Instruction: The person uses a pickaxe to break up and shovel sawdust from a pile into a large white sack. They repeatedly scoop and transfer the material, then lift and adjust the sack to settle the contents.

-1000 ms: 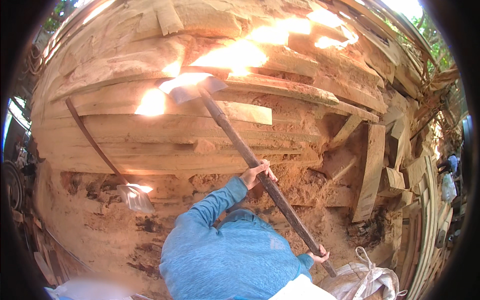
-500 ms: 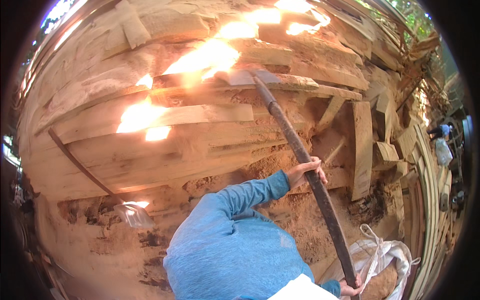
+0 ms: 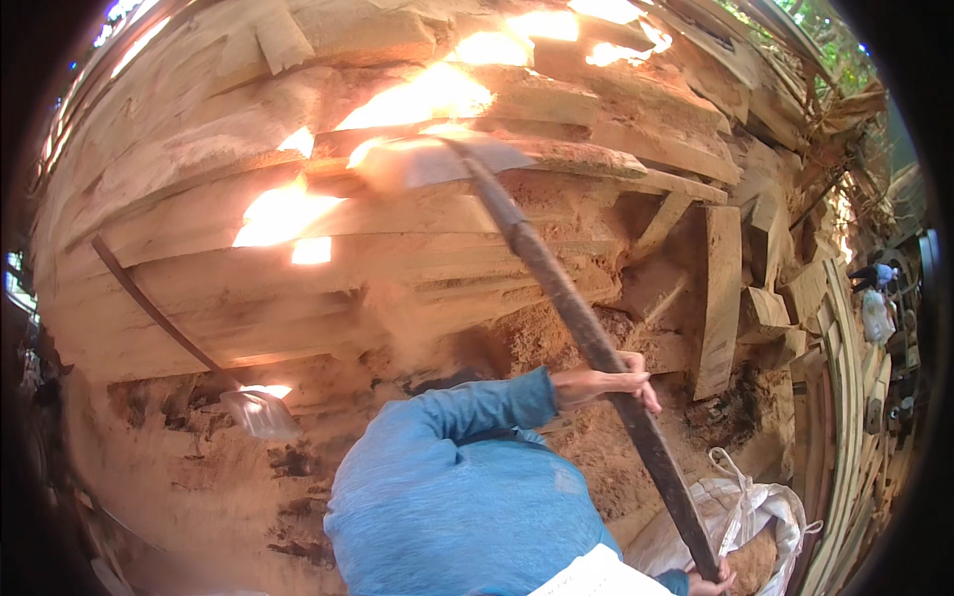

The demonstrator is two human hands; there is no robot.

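Both of my hands hold a hoe with a long, dark wooden handle. My left hand is wrapped round the handle near its middle, the blue sleeve reaching across in front of me. At the handle's near end, my right hand grips it beside the white sack. The wide metal blade is at the far end, over stacked boards coated in sawdust, and blurred at its left. I cannot tell if it touches the boards.
A white sack with brown sawdust stands at lower right. Another long-handled tool with a flat metal blade leans against boards at left. Upright planks and wood offcuts stand at right. Loose sawdust lies below the boards.
The hoe's blade has swung left, and the handle is tilted further that way. My left hand has come slightly nearer to me; both hands keep their hold.
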